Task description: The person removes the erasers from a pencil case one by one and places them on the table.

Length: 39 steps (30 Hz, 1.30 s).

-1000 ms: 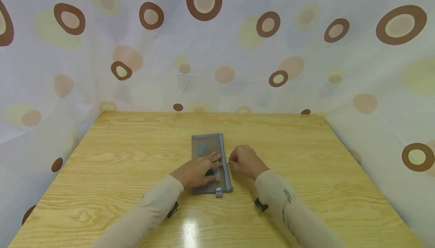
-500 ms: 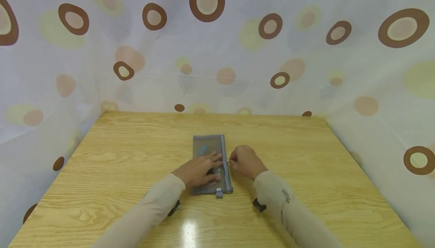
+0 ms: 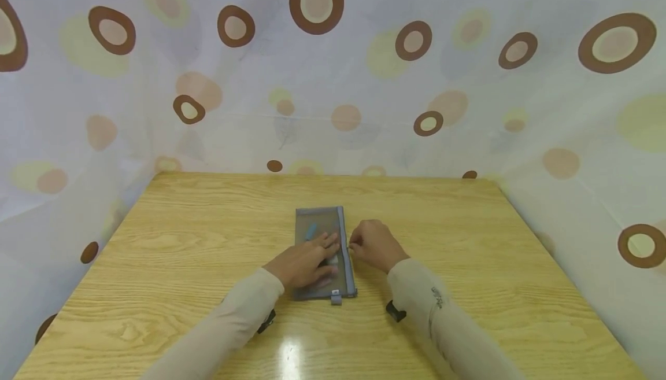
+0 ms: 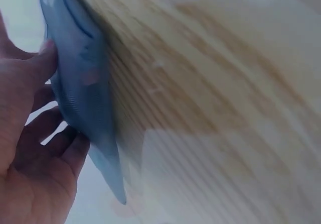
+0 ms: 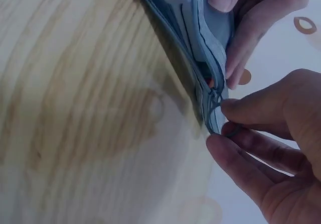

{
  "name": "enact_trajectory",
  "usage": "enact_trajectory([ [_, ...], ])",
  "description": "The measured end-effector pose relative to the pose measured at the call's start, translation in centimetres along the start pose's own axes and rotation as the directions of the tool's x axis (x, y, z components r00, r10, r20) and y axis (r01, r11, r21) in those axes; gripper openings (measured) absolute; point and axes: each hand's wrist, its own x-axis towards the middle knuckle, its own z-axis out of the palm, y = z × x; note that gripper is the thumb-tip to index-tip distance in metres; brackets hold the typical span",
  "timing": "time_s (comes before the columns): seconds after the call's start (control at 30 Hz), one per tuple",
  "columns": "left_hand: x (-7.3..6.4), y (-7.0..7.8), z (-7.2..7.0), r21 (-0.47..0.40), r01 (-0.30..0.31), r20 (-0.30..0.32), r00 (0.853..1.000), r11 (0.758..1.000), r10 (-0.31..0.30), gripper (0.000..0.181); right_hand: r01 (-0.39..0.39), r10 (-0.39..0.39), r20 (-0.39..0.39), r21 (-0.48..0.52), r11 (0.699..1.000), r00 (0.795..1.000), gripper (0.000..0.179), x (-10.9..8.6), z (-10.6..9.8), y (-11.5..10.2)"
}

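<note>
One grey mesh pouch lies flat near the middle of the tabletop, well apart from both side edges, bare wood stretching left and right. My left grip rests across it, fingers extended, clasping nothing; my right grip pinches a thin cord at the zippered edge.

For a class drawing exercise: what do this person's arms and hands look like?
The left sleeve and right sleeve are long and cream, with a black piece showing under each. The right has a dark marking, too small to read. Left hand and right hand are ungloved.
</note>
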Motion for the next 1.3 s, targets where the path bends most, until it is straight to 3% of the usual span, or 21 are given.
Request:
enact_trajectory([
  [0.2, -0.1, -0.3, -0.4, -0.003, 0.002, -0.007, 1.000, 1.000, -0.002, 0.063, -0.031, 0.030, -0.057, -0.008, 0.999, 0.998, 0.006, 0.7, 0.6, 0.0],
  [0.57, 0.2, -0.4, -0.7, -0.042, 0.018, 0.006, 1.000, 0.999, -0.018, 0.062, -0.006, 0.005, -0.019, -0.025, 1.000, 1.000, 0.006, 0.6, -0.3, -0.5],
  [0.8, 0.0, -0.5, -0.8, -0.063, 0.021, 0.015, 1.000, 0.998, -0.020, 0.062, -0.031, 0.029, -0.052, -0.039, 0.999, 0.998, 0.007, 1.4, 0.3, 0.0],
  [1.17, 0.9, -0.8, -0.6, -0.052, 0.032, 0.034, 0.999, 0.998, -0.031, 0.062, -0.002, 0.002, 0.034, -0.010, 1.000, 0.999, 0.008, 1.6, -0.7, 0.1],
  [1.3, 1.1, -0.5, -0.2, -0.064, 0.030, 0.042, 0.999, 0.998, -0.027, 0.060, -0.061, 0.061, 0.047, 0.007, 0.998, 0.997, 0.010, 1.8, -0.5, 0.2],
])
